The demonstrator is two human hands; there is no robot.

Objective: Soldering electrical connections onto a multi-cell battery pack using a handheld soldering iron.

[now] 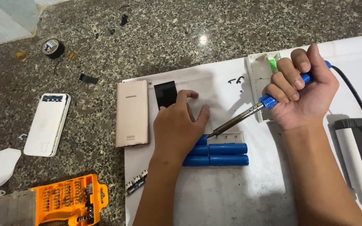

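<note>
While the left hand [177, 127] presses flat on blue cells [227, 154], the right hand [304, 90] grips a soldering iron [241, 118].

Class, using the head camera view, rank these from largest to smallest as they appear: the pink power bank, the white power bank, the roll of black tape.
1. and 2. pink power bank and white power bank: these look about alike, so no ranking.
3. roll of black tape, clearly smallest, though farthest from the camera.

Work surface is a speckled grey granite slab [181, 33], carrying one bright overhead light reflection [203, 39]. A white sheet [231, 192] covers its right portion. Pale blue-grey flooring [5, 16] shows at the upper left corner.
</note>
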